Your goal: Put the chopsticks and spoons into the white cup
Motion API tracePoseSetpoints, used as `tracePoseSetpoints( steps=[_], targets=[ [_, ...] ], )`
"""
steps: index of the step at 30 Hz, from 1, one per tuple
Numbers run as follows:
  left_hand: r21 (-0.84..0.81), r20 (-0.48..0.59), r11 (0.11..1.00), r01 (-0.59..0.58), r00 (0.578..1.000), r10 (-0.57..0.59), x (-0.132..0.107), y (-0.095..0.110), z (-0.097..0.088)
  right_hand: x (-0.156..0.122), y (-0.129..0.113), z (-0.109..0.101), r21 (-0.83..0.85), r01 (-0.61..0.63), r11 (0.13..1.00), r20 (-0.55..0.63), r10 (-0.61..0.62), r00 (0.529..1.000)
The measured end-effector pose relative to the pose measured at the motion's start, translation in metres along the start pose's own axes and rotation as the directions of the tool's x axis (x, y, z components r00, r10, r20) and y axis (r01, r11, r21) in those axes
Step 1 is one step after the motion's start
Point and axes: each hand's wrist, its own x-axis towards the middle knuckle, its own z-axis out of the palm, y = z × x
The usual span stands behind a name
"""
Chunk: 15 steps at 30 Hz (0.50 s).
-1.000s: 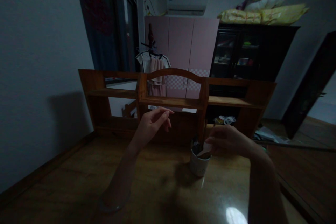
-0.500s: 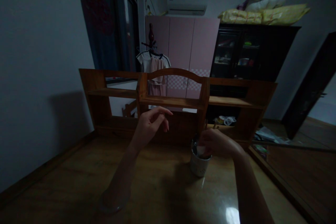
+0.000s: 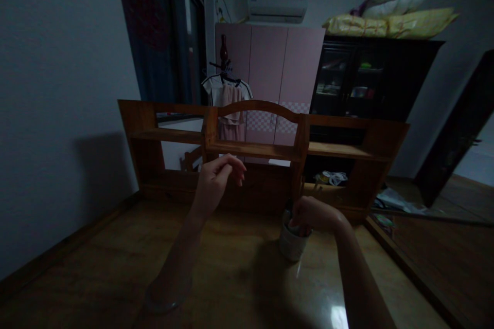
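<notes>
A pale round pot (image 3: 292,244) stands upright on the glossy wooden desktop (image 3: 219,277), with several slim stick-like items poking out of its top. My right hand (image 3: 314,213) reaches over the pot's rim from the right. Its fingers point down into the mouth and are bent closed; a small pale bit shows by the fingertips, too dark to name. Up in the air to the left, my left hand (image 3: 216,177) is loosely curled, thumb against the fingers, with nothing visible in it. A clear bangle (image 3: 162,306) circles the left forearm.
Along the desk's back edge runs a wooden shelf rack (image 3: 254,150). A roll of tape and a white cable bundle (image 3: 336,178) lie in its lower right compartment. A wall (image 3: 57,164) borders the desk at left; a raised wooden edge (image 3: 405,267) runs along the right.
My right hand has shifted slightly downward at the pot, and the white item seen under its fingers shows less. My left hand's fingers have drawn closer together.
</notes>
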Motion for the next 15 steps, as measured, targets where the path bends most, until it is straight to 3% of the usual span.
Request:
tracePoseSetpoints(
  steps=[15],
  targets=[
    [-0.011,-0.022,1.000,0.001,1.000,-0.001,0.0001,-0.0019,-0.0021,-0.0061,0.0018,-0.0061,-0.081,0.068,0.994,0.016,-0.067,0.998]
  ],
)
